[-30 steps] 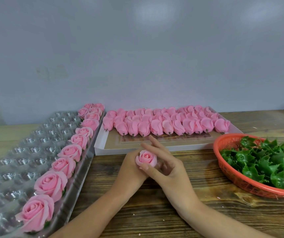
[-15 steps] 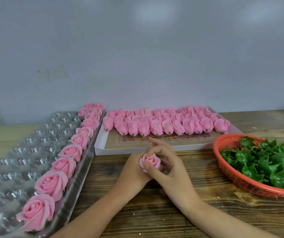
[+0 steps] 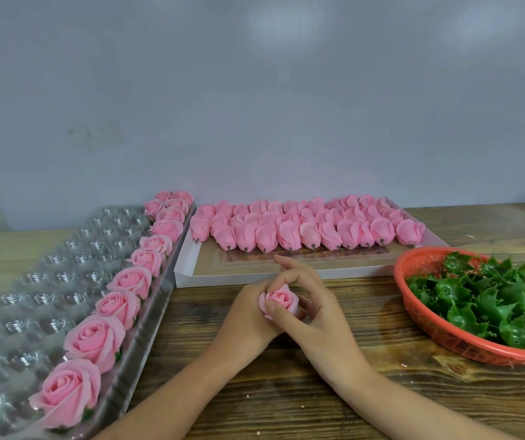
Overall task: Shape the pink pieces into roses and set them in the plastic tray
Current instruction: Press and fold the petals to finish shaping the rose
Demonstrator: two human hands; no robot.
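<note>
A small pink rose (image 3: 281,299) sits between both hands above the wooden table, just in front of the white box. My left hand (image 3: 248,315) cups it from the left and below. My right hand (image 3: 313,308) pinches its petals with thumb and curled fingers. On the left lies the clear plastic tray (image 3: 32,281), with a column of finished pink roses (image 3: 96,338) along its right edge. Rows of unshaped pink buds (image 3: 305,231) lie in the white box (image 3: 286,274) behind my hands.
An orange basket (image 3: 426,325) of green plastic leaf bases (image 3: 489,300) stands at the right. The grey wall runs close behind the box. Bare wooden table (image 3: 286,392) lies in front of my arms.
My right-hand fingers have curled and shifted around the rose, working its petals; the rose has turned slightly and sits a little to the right. The tray and the box are unchanged.
</note>
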